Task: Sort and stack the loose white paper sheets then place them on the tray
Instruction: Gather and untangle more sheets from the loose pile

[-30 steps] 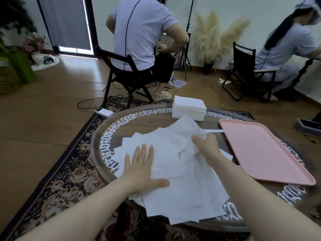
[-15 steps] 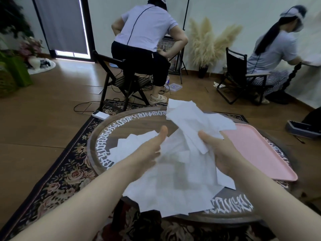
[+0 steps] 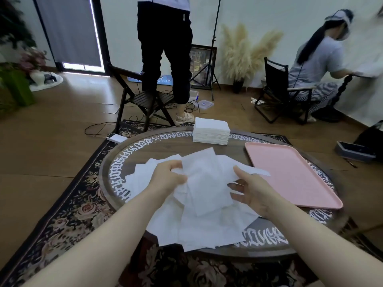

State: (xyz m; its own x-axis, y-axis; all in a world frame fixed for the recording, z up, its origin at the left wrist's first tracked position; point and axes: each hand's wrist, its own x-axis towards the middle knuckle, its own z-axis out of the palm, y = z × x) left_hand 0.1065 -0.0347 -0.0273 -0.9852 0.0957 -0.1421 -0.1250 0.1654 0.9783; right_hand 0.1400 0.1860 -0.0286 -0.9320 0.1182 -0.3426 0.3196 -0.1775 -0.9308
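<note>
Left hand (image 3: 169, 179) fingers are curled round the left edge of a raised white sheet (image 3: 204, 181), which is pinched there. The right hand (image 3: 251, 192) is held at the sheet's right edge with its fingers bent toward the paper; whether the edge is actually pinched cannot be told. The sheet is rectangular, thin and slightly textured, and is held tilted above a heap of loose white sheets (image 3: 207, 224). These sheets are spread in overlapping, uneven layers across the near half of the surface (image 3: 165, 146), with some corners overhanging its front rim. A neat squared stack of white sheets (image 3: 211, 131) is set at the far edge of the surface, well apart from the heap. The pink tray (image 3: 290, 172), a shallow rounded rectangle with a smooth finish, is placed on the right of the surface, and nothing is seen in it. The surface is round, of dark wood, and ringed with white lettering. A floral rug (image 3: 72, 214) is laid beneath it on the wooden floor.
</note>
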